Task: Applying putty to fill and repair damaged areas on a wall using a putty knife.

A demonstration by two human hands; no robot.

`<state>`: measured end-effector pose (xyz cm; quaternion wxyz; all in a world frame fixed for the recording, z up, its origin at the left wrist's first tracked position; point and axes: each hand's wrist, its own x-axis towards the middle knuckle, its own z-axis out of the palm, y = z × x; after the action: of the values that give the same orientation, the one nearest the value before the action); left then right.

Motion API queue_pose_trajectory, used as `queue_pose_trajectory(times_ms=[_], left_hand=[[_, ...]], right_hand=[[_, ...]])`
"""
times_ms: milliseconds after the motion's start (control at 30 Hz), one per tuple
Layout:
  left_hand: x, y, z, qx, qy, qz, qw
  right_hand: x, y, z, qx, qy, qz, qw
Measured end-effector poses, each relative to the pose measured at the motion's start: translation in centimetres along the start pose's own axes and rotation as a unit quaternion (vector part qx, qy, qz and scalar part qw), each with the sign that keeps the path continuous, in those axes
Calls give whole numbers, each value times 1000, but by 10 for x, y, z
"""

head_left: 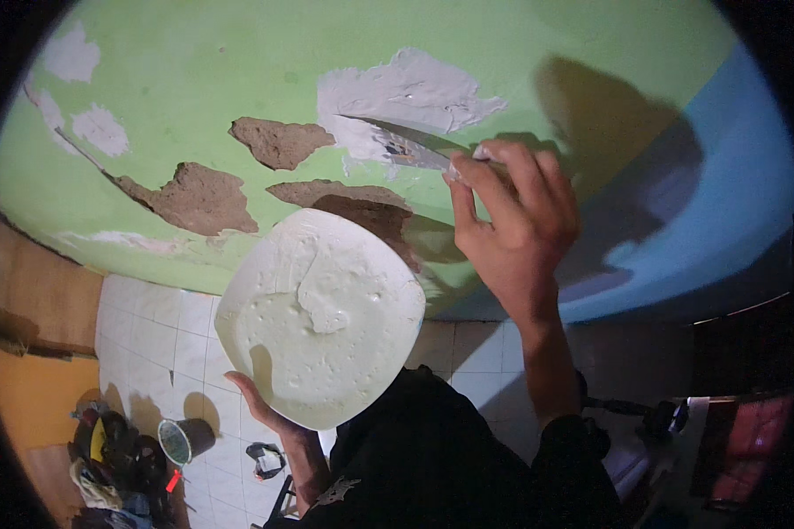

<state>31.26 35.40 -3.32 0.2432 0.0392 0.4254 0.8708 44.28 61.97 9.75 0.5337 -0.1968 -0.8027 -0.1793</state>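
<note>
Lg. pale-green painted wall (194, 70), blue section (723, 167) at R, w/ brown bare patches (194, 198) L of ctr. Below: white tiled floor (181, 331). White rounded-square bowl (411, 309) w/ whitish paste (282, 339) is held up in front of wall, below the patches. R hand (520, 207) = narrow pinch, fingertips closed on thin flat metal blade (428, 157); blade lies against lower part of wet white smear (406, 93) on wall. L hand (284, 423) supports bowl at its lower L edge, thumb/finger showing; rest of grip hidden. Dark round bucket (198, 436) on floor, lower L. Pale print (337, 491) on black clothing (406, 458), unreadable. Sm. dark/orange mark (399, 151) at blade; can't tell if lettering.
</note>
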Motion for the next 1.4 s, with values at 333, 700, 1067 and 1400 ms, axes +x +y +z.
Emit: queue_pose_trajectory(times_ms=[333,700,1067,1400], left_hand=[[4,-3,-8,9,-9,2,1000],[2,-1,-3,-24,-7,-2,1000],[-2,3,-8,32,55,18,998],[4,0,-20,-2,19,10,1000]], right_hand=[[-19,57,-78,20,9,160,987],[-89,48,-45,127,91,283,946],[-89,40,-36,85,24,185,979],[12,66,-49,-59,-65,-103,991]])
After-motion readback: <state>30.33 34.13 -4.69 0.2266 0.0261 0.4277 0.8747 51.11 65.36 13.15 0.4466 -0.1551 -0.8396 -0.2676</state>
